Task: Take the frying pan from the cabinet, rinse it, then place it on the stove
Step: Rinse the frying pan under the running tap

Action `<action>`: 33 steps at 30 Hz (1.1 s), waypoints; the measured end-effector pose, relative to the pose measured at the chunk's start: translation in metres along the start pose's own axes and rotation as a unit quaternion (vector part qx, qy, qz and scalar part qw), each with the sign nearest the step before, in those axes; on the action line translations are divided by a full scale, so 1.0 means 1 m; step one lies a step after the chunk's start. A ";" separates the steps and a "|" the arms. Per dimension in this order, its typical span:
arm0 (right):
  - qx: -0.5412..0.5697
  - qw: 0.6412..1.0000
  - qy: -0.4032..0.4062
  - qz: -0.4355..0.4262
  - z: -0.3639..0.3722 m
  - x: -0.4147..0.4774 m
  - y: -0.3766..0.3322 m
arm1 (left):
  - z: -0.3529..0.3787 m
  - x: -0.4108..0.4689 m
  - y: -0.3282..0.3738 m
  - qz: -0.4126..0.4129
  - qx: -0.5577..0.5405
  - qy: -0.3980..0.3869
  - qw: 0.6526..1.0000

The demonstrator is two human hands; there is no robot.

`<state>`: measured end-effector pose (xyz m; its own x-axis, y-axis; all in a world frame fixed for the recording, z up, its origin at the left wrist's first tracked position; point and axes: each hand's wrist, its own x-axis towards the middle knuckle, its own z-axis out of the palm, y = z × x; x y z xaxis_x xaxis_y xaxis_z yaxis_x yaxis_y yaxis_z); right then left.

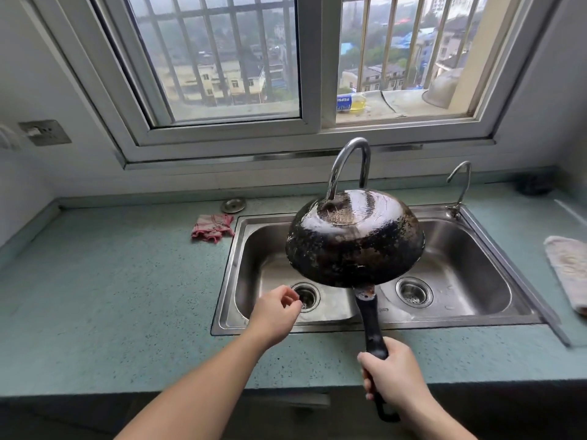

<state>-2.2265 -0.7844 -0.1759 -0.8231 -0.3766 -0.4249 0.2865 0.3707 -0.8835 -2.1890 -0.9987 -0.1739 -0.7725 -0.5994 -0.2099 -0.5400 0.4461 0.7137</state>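
Note:
A black frying pan (354,239) hangs upside down over the double steel sink (476,236), its wet, scorched underside facing me. My right hand (392,374) grips its black handle near the front edge of the counter. My left hand (276,309) hovers over the left basin beside the drain, fingers loosely curled and holding nothing. The tall curved faucet (351,163) rises just behind the pan; I see no water running. The stove is out of view.
A red checked cloth (212,227) and a metal sink plug (233,204) lie on the teal counter (104,281) left of the sink. A small second tap (460,182) stands at the sink's back right. A pale towel (568,268) lies at the right.

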 end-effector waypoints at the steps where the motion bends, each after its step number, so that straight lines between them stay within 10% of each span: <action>1: -0.012 1.000 -0.002 -0.002 -0.003 -0.005 0.003 | 0.001 -0.005 0.002 0.002 0.000 -0.001 1.000; 7: -0.095 0.995 -0.021 -0.014 -0.014 -0.034 0.025 | 0.017 -0.033 0.007 0.003 -0.027 -0.062 0.998; 13: -0.140 0.988 -0.066 -0.029 -0.010 -0.051 0.025 | 0.016 -0.065 0.013 -0.028 0.006 -0.296 0.955; 20: -0.043 0.982 -0.183 -0.010 0.015 -0.059 -0.004 | 0.008 -0.091 0.003 -0.139 -0.156 -0.287 0.935; 28: 0.197 0.930 -0.291 0.109 0.043 -0.054 -0.036 | 0.005 -0.089 0.003 -0.178 -0.530 -0.274 0.783; 33: 0.405 0.806 -0.360 0.241 0.052 -0.045 -0.053 | 0.005 -0.073 0.012 -0.178 -0.634 -0.249 0.710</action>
<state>-2.1790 -0.8309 -0.1199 -0.1070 -0.8568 -0.5044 0.9532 0.0559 -0.2973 -2.1408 -0.9462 -0.1529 -0.8552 -0.0746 -0.5128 -0.2388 -0.8216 0.5177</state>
